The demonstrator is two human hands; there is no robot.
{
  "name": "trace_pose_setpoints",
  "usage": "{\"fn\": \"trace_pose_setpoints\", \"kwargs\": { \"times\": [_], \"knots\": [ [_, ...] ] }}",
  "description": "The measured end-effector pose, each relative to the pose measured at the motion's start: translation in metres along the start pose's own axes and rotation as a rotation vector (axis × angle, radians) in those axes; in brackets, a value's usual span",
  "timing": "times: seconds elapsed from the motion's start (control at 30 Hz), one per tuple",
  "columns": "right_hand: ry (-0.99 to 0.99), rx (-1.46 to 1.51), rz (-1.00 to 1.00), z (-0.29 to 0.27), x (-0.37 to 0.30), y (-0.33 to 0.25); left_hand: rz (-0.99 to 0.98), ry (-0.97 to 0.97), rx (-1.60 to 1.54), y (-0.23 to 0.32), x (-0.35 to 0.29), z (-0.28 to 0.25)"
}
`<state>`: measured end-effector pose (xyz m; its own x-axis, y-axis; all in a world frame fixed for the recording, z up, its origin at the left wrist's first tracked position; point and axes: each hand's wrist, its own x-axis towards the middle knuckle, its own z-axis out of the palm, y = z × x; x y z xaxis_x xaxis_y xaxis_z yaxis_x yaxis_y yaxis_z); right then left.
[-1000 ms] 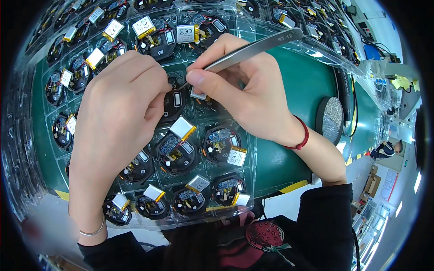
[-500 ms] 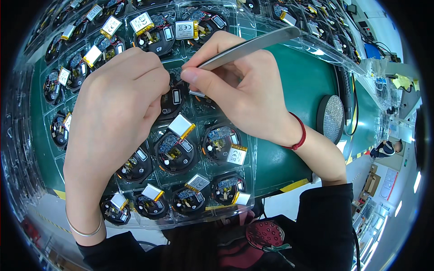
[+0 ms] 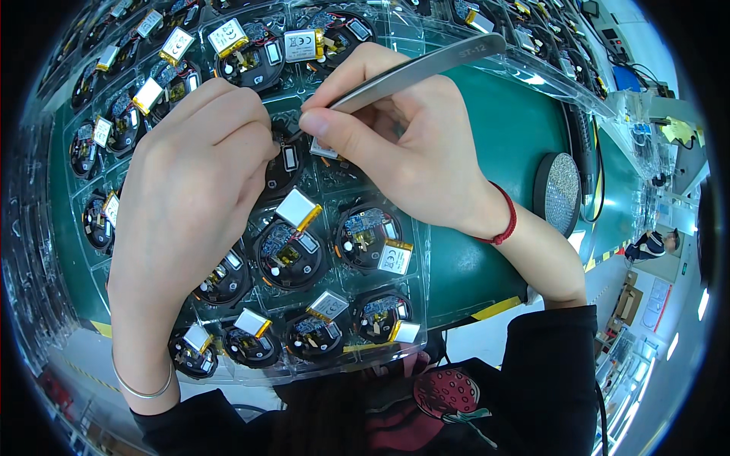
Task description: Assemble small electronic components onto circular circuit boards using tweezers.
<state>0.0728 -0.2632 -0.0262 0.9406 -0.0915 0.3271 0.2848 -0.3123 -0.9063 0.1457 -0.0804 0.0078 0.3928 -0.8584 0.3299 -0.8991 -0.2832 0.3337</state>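
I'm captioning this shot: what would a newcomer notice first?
Probably the silver tweezers, slanting up to the right from the right hand, at upper centre. Then the clear tray of round black housings and silver pouches, on the green table at left and centre. The red bracelet on the right wrist also stands out.

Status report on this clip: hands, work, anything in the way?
Right hand gripping tweezers, tips hard to make out. Left hand curled beside black unit, any grip hidden. Both hands block parts of tray.
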Motion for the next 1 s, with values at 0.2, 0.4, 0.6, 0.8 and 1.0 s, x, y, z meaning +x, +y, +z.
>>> {"fn": "trace_pose_setpoints", "kwargs": {
  "times": [0.2,0.4,0.6,0.8,1.0],
  "knots": [
    [-0.002,-0.022,-0.031,0.001,0.000,0.002,-0.020,-0.001,-0.033,-0.002,0.000,-0.001],
    [0.007,-0.043,-0.066,0.002,-0.001,0.003,-0.038,0.049,-0.068,-0.001,-0.003,0.003],
    [0.028,0.006,-0.020,0.000,-0.003,0.000,-0.101,0.042,-0.135,0.002,-0.003,0.003],
    [-0.059,0.048,0.080,-0.007,-0.004,-0.007,-0.090,0.007,-0.142,0.001,-0.003,-0.001],
    [-0.047,0.090,0.087,-0.007,-0.004,-0.007,-0.028,-0.058,-0.032,0.001,0.000,-0.010]
  ]
}}
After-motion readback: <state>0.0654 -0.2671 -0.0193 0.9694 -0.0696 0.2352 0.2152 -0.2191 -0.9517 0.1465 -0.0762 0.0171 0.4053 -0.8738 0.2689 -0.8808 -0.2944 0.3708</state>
